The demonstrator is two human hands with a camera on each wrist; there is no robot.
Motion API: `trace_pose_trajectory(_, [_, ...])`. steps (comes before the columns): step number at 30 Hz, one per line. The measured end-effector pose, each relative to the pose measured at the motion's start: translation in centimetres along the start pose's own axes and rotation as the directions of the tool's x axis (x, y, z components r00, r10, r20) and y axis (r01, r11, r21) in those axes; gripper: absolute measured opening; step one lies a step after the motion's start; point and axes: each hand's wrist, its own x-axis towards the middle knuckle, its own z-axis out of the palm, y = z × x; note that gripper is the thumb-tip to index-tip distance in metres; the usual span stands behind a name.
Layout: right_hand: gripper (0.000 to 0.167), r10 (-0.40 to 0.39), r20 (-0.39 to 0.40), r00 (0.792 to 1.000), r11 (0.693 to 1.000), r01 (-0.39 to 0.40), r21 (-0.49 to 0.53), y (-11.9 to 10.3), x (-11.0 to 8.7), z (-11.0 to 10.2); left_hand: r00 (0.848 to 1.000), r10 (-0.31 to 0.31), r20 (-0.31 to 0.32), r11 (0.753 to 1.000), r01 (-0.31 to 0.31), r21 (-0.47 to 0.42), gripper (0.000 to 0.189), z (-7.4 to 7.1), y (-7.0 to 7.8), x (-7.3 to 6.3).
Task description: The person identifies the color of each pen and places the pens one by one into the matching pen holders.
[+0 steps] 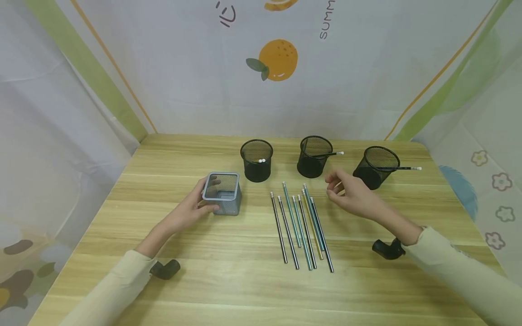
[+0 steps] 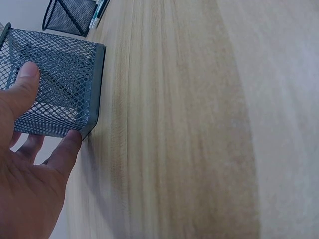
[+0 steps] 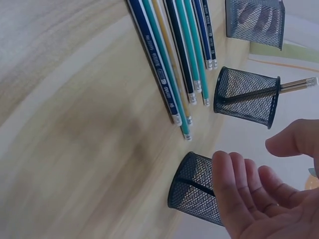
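Observation:
My left hand point(image 1: 185, 212) holds the square grey mesh pen holder point(image 1: 229, 206) on the left of the table, thumb on the near side and fingers round the far side. In the left wrist view the thumb and fingertips lie against the holder's mesh point(image 2: 60, 74). My right hand point(image 1: 354, 194) hovers with loosely bent fingers and nothing in them, between the middle and right black cups. To its left lie several pencils point(image 1: 279, 227) in a loose row, dark, teal and yellow, with eraser ends pointing away from me.
Three round black mesh cups stand along the back. The left cup point(image 1: 258, 172) contains two pencils with white erasers, the middle cup point(image 1: 311, 168) one dark pencil, and the right cup point(image 1: 367, 175) one dark pencil leaning right. Behind the table hangs a printed white curtain point(image 1: 195, 90).

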Motion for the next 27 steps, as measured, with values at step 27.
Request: trace_pose_trajectory(27, [0.017, 0.121, 0.117, 0.986, 0.992, -0.123, 0.008, 1.8, -0.2, 3.6, 1.000, -0.008, -0.003, 1.000, 0.008, 0.018, 0.080, -0.1, 0.2, 0.0])
